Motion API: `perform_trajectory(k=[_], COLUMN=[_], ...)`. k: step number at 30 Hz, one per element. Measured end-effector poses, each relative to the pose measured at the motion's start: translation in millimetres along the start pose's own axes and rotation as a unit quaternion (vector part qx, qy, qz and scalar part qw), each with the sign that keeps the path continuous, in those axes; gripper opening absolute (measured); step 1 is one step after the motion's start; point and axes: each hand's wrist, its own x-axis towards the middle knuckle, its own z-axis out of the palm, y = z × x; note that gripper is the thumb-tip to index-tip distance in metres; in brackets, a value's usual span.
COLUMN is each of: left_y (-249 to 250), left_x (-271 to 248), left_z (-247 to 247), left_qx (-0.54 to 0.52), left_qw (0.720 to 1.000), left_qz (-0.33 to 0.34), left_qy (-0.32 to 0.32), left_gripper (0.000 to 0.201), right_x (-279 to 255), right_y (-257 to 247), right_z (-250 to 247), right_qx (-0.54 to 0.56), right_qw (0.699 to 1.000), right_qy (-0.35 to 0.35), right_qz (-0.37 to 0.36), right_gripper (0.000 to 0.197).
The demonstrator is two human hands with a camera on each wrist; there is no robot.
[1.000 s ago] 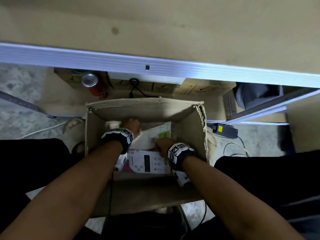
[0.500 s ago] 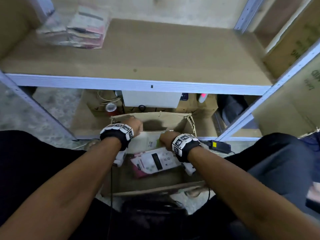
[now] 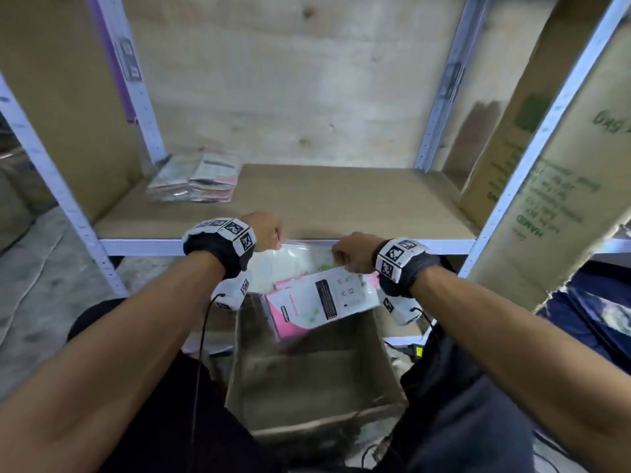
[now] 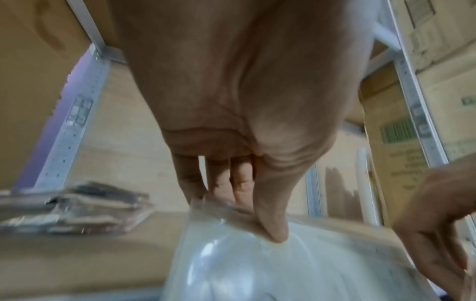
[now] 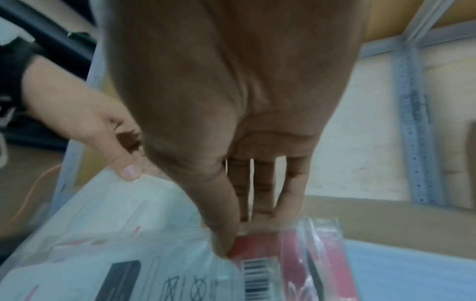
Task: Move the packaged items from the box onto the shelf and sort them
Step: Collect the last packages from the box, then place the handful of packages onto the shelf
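- Since a second ago we have lifted the bundle of packets (image 3: pixel 317 291) out of the cardboard box (image 3: pixel 307 380); it is now held above the box opening, just under the front edge of the shelf (image 3: pixel 341 203).
- Our view has risen with it: the shelf board and the plywood back wall (image 3: pixel 290 80) now fill the upper frame, where earlier we saw down into the box.
- Left hand (image 3: pixel 264 230): thumb and fingers pinching the top left corner of the clear outer bag.
- Right hand (image 3: pixel 353 250): thumb and fingers pinching the top right edge, over a red packet with a barcode (image 5: pixel 257 270).
- Task reading: transfer under way; the bundle is clear of the box but not yet set on the shelf, and we judge placing it on the board comes next.
- Already on the shelf: a stack of packets (image 3: pixel 198 180) at the back left corner, well apart from the bundle.
- Writing: white packet shows a black panel, small icons and pink print, all too blurred to read.
- Large carton (image 3: pixel 546 206) at right: green print, only "HAMED" and "kg" partly legible, reading uncertain.
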Motion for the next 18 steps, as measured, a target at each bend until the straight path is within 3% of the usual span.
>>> perform_trajectory(k=[5,10,13,15,17,18], left_y=[-20,-65,-94,-116,-141,-154], left_x=[2,12,19,25,31,37], left_z=[-72,-108,-106,-105,-100,-96], left_qx=[-0.079,-0.235,-0.354,-0.433,-0.488,-0.468], left_qw=[0.994,0.960,0.904,0.848,0.793,0.799], left_qz=[0.018,-0.042,-0.114,-0.177,-0.235,-0.251], left_qy=[0.077,0.147,0.210,0.247,0.280,0.282], left_gripper=[0.018,0.025,0.033,0.036,0.041,0.043], right_x=[-12,-4,12,29,50,62], right_y=[31,51,50,46,39,35], right_z=[-50,-65,-63,-63,-65,-67], right_qx=[0.151,0.334,0.516,0.605,0.651,0.670], right_qw=[0.985,0.933,0.845,0.782,0.744,0.727], right_qy=[0.083,0.132,0.140,0.145,0.146,0.144], right_qz=[-0.005,-0.012,0.018,0.036,0.041,0.039], right_gripper=[0.021,0.018,0.015,0.017,0.020,0.021])
